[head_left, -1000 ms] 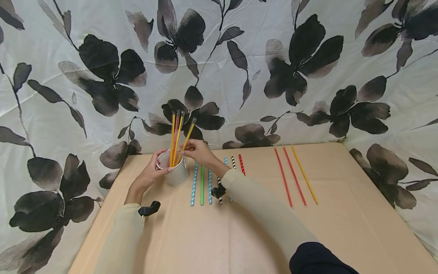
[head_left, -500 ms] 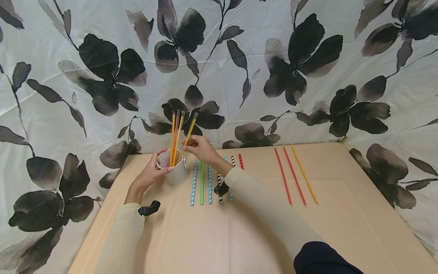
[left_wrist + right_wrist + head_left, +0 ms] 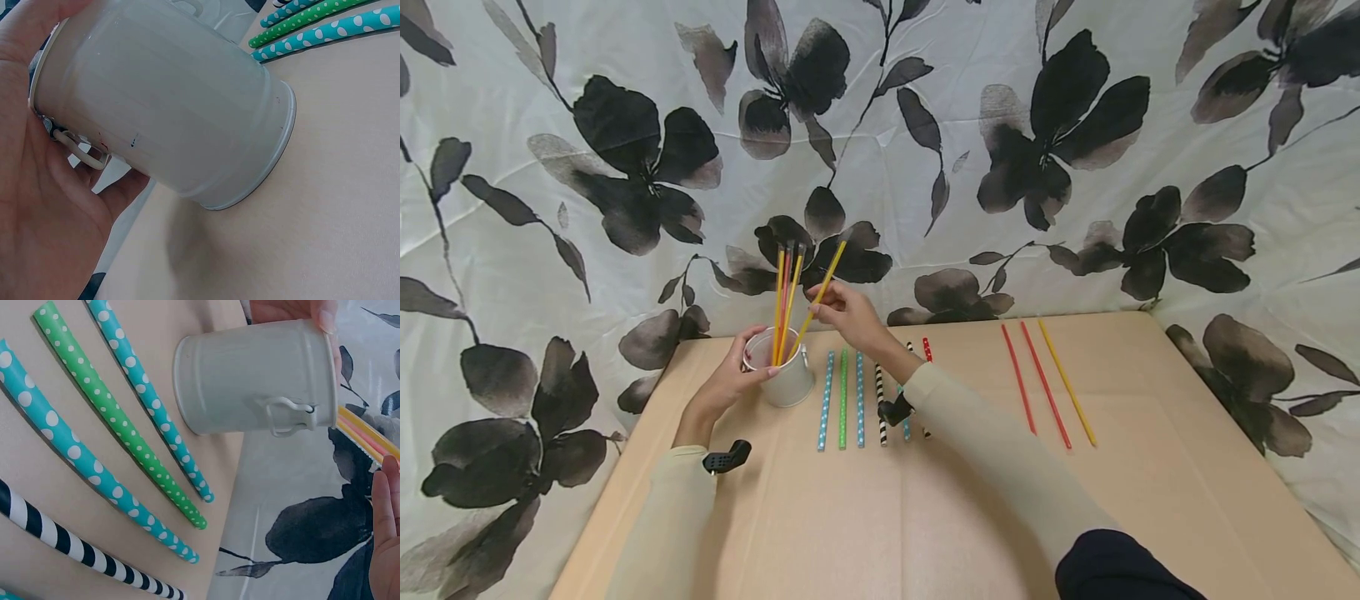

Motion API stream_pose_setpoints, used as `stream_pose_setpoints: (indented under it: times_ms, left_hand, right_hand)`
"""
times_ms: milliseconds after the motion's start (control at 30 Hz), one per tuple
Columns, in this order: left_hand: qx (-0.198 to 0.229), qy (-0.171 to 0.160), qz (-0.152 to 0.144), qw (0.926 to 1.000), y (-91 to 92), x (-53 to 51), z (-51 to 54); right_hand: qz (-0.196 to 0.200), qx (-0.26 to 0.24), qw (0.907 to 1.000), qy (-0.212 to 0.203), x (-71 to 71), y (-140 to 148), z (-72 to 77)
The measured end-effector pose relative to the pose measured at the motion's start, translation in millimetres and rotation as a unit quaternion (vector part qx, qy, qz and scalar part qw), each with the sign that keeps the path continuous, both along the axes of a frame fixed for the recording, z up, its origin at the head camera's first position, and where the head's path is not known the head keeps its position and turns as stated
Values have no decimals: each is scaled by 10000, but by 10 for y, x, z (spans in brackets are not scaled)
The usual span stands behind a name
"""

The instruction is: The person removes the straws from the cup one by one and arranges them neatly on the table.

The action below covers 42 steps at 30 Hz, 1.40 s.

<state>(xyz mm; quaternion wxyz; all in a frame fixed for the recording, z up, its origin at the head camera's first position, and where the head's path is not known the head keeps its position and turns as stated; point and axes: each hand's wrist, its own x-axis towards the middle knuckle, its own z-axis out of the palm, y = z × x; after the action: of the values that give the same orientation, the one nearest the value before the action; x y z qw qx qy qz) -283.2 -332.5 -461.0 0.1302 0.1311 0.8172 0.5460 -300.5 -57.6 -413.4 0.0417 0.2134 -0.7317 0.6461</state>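
A small white metal pail (image 3: 790, 388) stands at the back left of the table. My left hand (image 3: 728, 377) holds it from the left, thumb over the near rim. In the left wrist view the pail's side (image 3: 169, 100) fills the middle, with the palm (image 3: 50, 206) beside it. Several yellow and red straws (image 3: 779, 300) stand in the pail. My right hand (image 3: 853, 321) pinches a yellow straw (image 3: 832, 265) that leans rightward, its lower end at the pail's mouth. The right wrist view shows only part of the right fingers (image 3: 389, 500).
Right of the pail lie several paper straws in a row: blue dotted (image 3: 825, 408), green dotted (image 3: 843, 408), black-striped (image 3: 881, 408) and red dotted (image 3: 927, 348), some partly under the right forearm. Farther right lie two red straws (image 3: 1047, 383) and a yellow straw (image 3: 1067, 383). Floral cloth (image 3: 925, 167) hangs behind.
My right hand has moved up and to the right, and the yellow straw in it tilts further right. The left hand and the pail have stayed in place.
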Motion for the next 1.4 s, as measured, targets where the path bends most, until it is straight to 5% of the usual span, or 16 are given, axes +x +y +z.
stream_pose_setpoints:
  times_ms: [833,1400]
  left_hand:
    - [16,37,-44,10000,6,-5,0]
    - [30,-18,-46,10000,-7,-11,10]
  right_hand:
    - [-364,-577,9966,458,19,565,360]
    - [-243,-385,9989,52,38,1106,253]
